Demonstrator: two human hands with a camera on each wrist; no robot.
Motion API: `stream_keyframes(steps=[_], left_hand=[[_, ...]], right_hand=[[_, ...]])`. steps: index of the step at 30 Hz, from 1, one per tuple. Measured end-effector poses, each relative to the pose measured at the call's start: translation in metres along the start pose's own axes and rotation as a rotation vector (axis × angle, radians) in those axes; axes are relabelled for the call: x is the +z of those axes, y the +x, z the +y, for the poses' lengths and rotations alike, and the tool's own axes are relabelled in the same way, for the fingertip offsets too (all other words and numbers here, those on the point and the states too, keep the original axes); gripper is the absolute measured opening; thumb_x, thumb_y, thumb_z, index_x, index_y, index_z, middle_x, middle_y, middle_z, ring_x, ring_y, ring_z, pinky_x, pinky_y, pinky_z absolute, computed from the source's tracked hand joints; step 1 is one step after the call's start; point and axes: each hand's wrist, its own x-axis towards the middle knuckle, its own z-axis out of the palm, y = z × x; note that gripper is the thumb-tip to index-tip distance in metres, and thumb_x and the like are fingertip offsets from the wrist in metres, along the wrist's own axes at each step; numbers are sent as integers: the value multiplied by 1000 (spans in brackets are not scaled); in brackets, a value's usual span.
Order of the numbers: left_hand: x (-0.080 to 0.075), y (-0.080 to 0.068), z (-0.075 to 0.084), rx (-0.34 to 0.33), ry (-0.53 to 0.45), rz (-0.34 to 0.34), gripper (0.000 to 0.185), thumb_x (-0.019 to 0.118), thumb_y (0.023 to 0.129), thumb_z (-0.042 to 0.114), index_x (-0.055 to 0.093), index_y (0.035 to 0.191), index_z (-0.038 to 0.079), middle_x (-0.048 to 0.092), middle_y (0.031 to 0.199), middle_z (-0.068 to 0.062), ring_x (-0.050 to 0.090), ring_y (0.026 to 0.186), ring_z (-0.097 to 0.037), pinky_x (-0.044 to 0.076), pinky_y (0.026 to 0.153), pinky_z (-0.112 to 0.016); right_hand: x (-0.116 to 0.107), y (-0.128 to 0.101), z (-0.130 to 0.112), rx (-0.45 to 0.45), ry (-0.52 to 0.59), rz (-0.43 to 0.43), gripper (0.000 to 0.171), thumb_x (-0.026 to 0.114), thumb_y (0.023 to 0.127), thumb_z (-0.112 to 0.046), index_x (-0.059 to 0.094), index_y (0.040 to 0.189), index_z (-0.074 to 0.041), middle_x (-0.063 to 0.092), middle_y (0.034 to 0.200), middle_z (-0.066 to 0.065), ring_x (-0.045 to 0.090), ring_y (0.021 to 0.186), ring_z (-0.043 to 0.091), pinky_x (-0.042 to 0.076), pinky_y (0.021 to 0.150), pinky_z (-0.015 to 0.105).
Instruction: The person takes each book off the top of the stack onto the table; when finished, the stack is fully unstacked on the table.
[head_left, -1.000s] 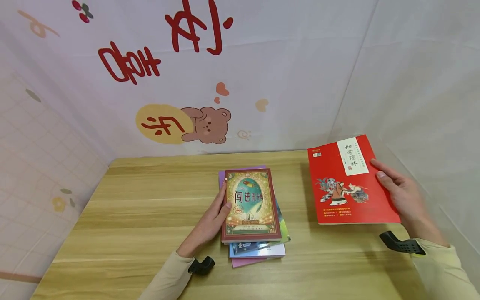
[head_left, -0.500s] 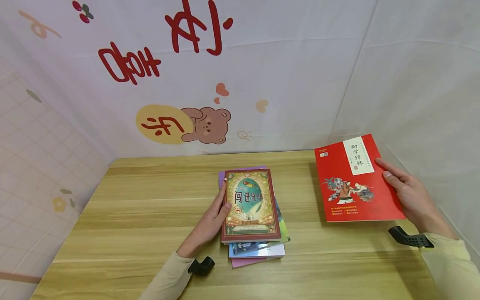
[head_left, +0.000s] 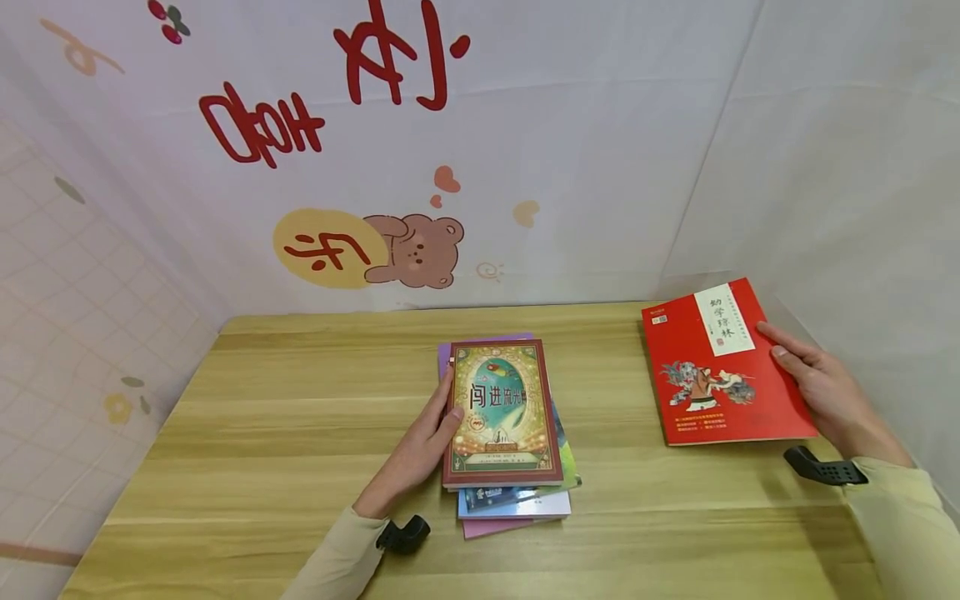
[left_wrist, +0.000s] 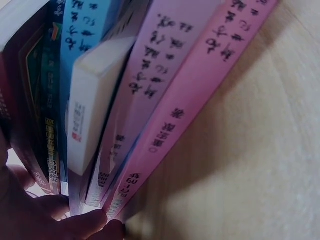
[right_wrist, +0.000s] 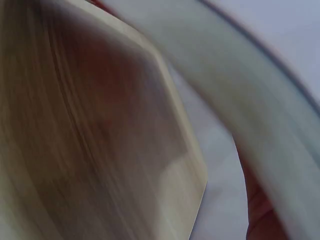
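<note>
A stack of several books (head_left: 501,412) lies at the middle of the wooden table (head_left: 300,417), topped by a book with a dark red border and green-gold cover. My left hand (head_left: 448,397) lies flat against the stack's left side, thumb on the top cover. The left wrist view shows the stack's spines (left_wrist: 150,100) close up, with my fingertips (left_wrist: 75,225) touching their ends. My right hand (head_left: 772,340) grips a red paperback (head_left: 712,367) by its right edge, thumb on the cover, at the table's right side. The right wrist view is blurred.
A white cloth backdrop (head_left: 525,150) with red letters and a bear picture stands behind the table. A plain white curtain (head_left: 847,167) closes in the right side, close to the red book. Bare wood lies to the left of the stack and between both books.
My right hand has carried the red paperback a little to the right and slightly lower. The left hand and the stack have not moved.
</note>
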Motion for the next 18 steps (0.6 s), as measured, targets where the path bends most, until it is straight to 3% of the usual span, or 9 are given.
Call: stream_keyframes(steps=[14,18], left_hand=[[-1,0,2,-36,17,24,69,46,111,40,10,168,27,12,172,-2,15,156,-27,15,125,-50],[-1,0,1,-45,22,32,68,47,111,41,11,168,29,13,172,0,16,156,-26,16,125,-50]], right_hand=[[-26,26,19,105,-182,-13,60,49,109,-41,28,165,-36,62,110,-20,73,89,17,64,73,47],[-32,33,24,97,-352,-6,59,45,111,-40,27,166,-28,64,110,-12,73,84,21,64,71,45]])
